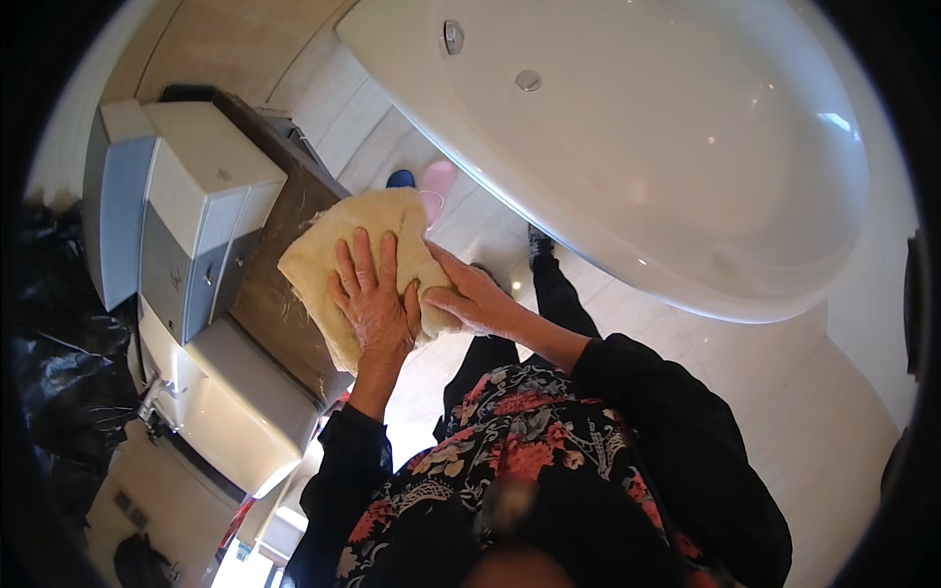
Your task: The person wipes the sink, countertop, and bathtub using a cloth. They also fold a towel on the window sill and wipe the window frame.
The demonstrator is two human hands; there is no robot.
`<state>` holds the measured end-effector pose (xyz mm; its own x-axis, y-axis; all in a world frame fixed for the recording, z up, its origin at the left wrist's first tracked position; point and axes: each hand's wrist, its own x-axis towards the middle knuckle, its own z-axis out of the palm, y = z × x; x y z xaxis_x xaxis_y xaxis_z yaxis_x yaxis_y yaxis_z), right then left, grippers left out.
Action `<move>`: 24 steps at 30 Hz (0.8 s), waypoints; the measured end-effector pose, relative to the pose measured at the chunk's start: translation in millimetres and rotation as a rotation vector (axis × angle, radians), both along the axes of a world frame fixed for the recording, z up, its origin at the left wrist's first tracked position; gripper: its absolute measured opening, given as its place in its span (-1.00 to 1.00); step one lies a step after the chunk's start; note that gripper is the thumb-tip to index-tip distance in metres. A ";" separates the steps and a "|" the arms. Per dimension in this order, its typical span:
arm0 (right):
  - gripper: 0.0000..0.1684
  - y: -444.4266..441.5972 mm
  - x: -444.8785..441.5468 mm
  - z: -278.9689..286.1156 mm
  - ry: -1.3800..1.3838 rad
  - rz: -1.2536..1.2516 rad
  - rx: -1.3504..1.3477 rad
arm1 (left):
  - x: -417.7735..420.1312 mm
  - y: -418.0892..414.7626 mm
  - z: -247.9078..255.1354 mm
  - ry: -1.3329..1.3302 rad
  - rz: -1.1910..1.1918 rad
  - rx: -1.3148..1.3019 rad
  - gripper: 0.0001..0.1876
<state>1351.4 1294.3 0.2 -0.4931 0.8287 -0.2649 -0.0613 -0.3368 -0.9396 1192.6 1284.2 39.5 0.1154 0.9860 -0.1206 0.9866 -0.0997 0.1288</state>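
Observation:
A folded pale-yellow plush cloth lies before me, over the edge of a brown countertop. My left hand rests palm down on top of it, fingers spread. At the cloth's right edge, my right hand grips it, the thumb on top and the other fingers partly hidden. Loose threads or fibres show along the cloth's left side and on the countertop.
A white bathtub with a metal drain curves along the right. Blue and pink slippers sit on the tiled floor. Left are a grey-and-white drawer cabinet, a washbasin and black plastic sheeting.

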 end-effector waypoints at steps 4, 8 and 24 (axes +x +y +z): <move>-0.36 17.9 -0.7 -11.8 0.204 0.032 -0.316 | 4.1 25.2 1.0 -0.005 0.014 0.001 -0.37; -0.49 35.5 -11.5 -19.9 0.256 0.031 -0.438 | 5.6 58.0 7.2 -0.010 0.021 0.007 -0.40; -0.63 139.4 -90.7 -32.8 0.108 -0.044 -0.158 | -18.6 104.6 3.3 -0.343 0.231 0.294 -0.55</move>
<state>1260.6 1433.7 -32.6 -0.4901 0.8024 -0.3406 -0.1771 -0.4743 -0.8624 1174.1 1388.8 42.8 -0.1253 0.9770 0.1728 0.8928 0.0351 0.4490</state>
